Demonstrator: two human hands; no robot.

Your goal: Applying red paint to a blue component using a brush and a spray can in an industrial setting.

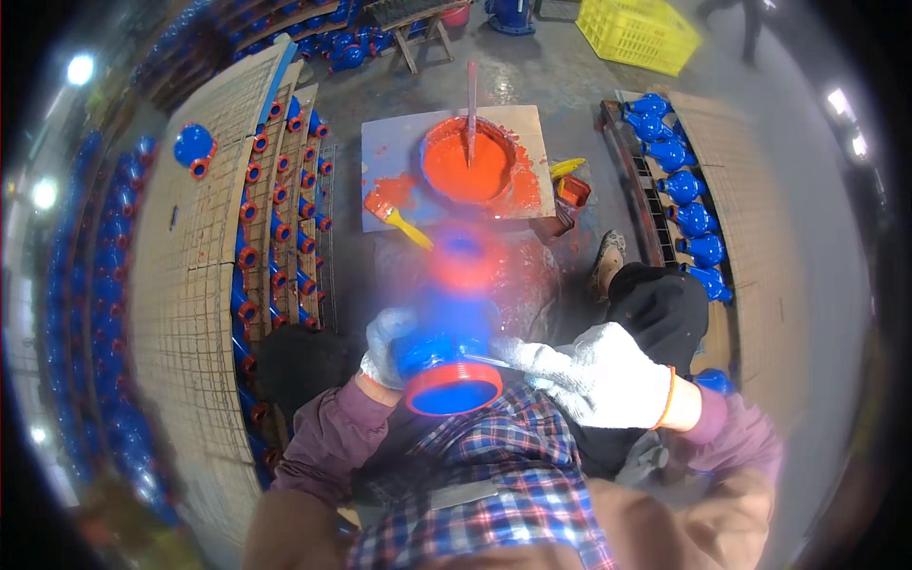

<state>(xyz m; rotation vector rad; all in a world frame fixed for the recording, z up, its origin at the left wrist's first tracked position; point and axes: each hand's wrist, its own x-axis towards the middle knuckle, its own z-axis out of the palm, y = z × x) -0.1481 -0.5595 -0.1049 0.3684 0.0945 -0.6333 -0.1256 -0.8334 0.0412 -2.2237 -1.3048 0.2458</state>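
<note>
Upright before my lap is a blue pipe fitting (442, 347) with red rings at both ends; its far end is blurred. My left hand (388, 344), in a white knit glove, is closed on the fitting's left side. My right hand (598, 375), gloved alike, pinches a thin pale blade-like tool (486, 361) against the near red rim; its exact kind is unclear. Beyond the fitting, a paintbrush (404, 220) with a yellow handle and orange-red bristles lies on a paint-smeared board (380, 142). A round tub of orange-red paint (446, 190) stands there with a stick (472, 100) in it.
Racks of blue fittings with red ends (280, 233) stand close on my left, one fitting (195, 144) on top. Several blue fittings (684, 187) line a rack on my right. A yellow crate (636, 33) is at the back right; a small red container (573, 190) sits beside the board.
</note>
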